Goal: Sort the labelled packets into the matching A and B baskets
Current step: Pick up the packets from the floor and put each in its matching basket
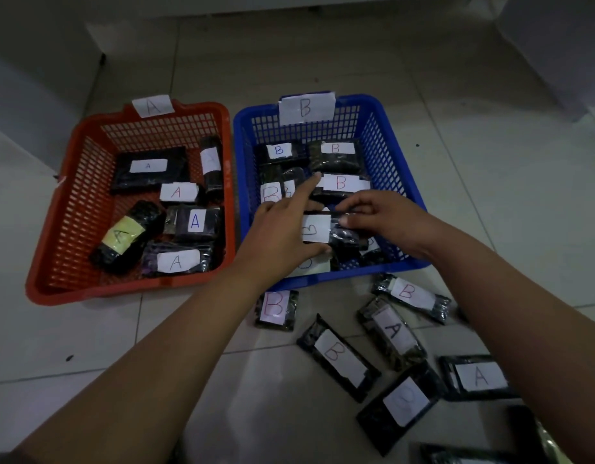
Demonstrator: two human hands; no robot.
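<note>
— Where is the packet you are handling?
— The B packet (317, 229) sits low in the blue basket (395, 155), toward its 6 o'clock edge, and both your hands are on it. Your left hand (282, 229) has its thumb curled under the packet's near edge and the forefinger stretched straight toward 12 o'clock. Your right hand (383, 219) pinches the packet's dark end between curled fingers and thumb.
— And around it?
— More B-labelled packets lie in the same basket at 12 o'clock from your hands. The red basket (71, 209) stands at 9 o'clock, touching the blue one, with A-labelled packets inside. On the floor (88, 346) at 6 o'clock lie loose packets: a B packet on the floor (277, 308) just beside the blue basket, others with A and B labels toward 4 o'clock.
</note>
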